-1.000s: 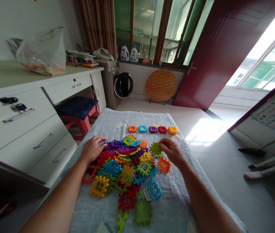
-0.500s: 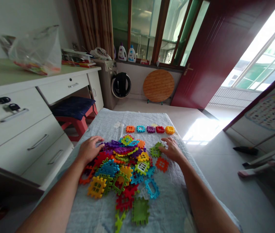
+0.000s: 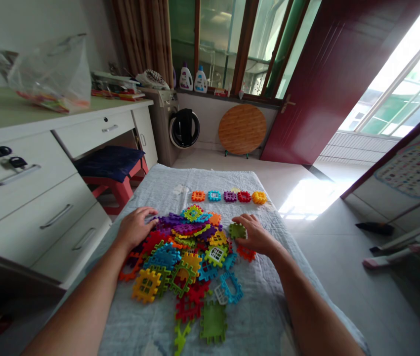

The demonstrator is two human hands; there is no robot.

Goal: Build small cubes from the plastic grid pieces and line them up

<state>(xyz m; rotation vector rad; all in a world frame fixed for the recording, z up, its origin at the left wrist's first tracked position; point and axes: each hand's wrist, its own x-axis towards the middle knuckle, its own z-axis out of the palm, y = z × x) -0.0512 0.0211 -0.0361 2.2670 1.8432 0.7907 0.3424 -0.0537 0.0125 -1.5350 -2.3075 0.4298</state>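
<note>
Several toothed plastic building blocks in mixed colours lie in a loose pile (image 3: pixel 180 252) on the cloth-covered table. My left hand (image 3: pixel 136 227) rests at the pile's left edge, fingers spread, thumb near the purple pieces (image 3: pixel 175 222). To the right of the pile, my right hand (image 3: pixel 254 235) has its fingers and thumb around the edges of a green block (image 3: pixel 237 230). An orange-red block (image 3: pixel 246 253) is partly hidden beneath this hand. Beyond the pile stands a row of blocks: orange (image 3: pixel 198 196), light blue (image 3: pixel 214 196), purple (image 3: pixel 230 196), red (image 3: pixel 244 197) and yellow (image 3: pixel 259 197).
A grey-blue cloth (image 3: pixel 265 306) covers the table. On the left are a white desk (image 3: pixel 72 183) with drawers and a red stool (image 3: pixel 119 188) with a dark cushion. Farther back are a washing machine (image 3: pixel 163 128), a round wooden board (image 3: pixel 242 129) and a dark red door (image 3: pixel 317 84).
My right hand has moved slightly left and closed around the green block, now covering part of the orange-red block. My left hand has stayed nearly still.
</note>
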